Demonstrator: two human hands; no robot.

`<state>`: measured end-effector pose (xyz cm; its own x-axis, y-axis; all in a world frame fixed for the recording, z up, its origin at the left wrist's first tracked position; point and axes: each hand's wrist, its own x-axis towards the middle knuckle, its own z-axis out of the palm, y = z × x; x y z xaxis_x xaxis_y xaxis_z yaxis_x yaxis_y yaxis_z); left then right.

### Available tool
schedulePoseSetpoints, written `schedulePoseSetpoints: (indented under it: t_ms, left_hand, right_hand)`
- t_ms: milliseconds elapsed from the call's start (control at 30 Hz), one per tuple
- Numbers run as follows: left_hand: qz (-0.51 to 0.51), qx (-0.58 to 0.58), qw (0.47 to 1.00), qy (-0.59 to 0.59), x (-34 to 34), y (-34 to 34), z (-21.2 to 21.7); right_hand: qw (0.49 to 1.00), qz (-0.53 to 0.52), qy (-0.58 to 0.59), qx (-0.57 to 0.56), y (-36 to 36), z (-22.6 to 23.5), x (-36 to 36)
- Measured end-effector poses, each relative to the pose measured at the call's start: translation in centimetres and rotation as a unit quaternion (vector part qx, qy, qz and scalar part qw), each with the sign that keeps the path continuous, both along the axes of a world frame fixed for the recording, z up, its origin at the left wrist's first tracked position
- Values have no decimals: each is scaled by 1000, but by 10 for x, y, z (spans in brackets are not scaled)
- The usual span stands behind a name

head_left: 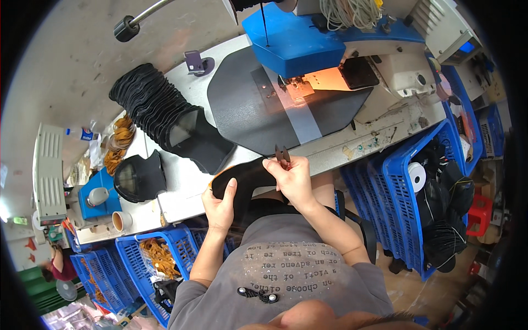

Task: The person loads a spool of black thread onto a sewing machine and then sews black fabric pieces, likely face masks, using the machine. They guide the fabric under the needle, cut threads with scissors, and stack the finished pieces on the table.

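Both hands are closed on one piece of cloth point(250, 177), an end for each, just on the person's side of the blue sewing machine point(297, 52)! Left hand point(220, 209) has the end farther to the left of the machine, thumb laid flat on top and pointing up toward it, fingers curled beneath and mostly hidden. Right hand point(296, 179), nearer the machine, presses its thumb down at the other end, and look, that same hand holds a pair of snips point(282, 156) too, dark blades poking up toward the machine, a touch of red at the handle. Both forearms come in bare from short grey sleeves, the left one steep, the right one slanting across from the right, elbow out wide.

Now the cloth: black, soft, bent in a curve, with a thin line of orange along its left edge and a part of it dropping down toward the lap. It's at the near edge of the white table point(181, 192), well apart from the machine's lit needle area. Left of the machine, a long stack of black pieces point(151, 104) leans over in overlapping layers, and a single dark rounded piece point(142, 179) lies near it.
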<state>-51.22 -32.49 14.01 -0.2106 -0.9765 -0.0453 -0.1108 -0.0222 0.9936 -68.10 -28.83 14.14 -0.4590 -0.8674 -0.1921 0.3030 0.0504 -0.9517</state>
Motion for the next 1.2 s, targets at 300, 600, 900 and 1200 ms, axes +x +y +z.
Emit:
schedulePoseSetpoints:
  t_ms: [300, 600, 900, 1200]
  left_hand:
    - [3, 38, 998, 49, -1, 1, 0]
    - [346, -291, 891, -51, 59, -32, 66]
    - [115, -297, 837, -444, 189, -107, -55]
    - [90, -423, 839, -330, 95, -106, -58]
  right_hand:
    - [999, 21, 41, -9, 0, 3, -2]
    - [984, 73, 126, -106, 26, 31, -28]
    - [980, 119, 127, -98, 22, 5, -20]
    - [861, 276, -209, -372, 51, 74, -31]
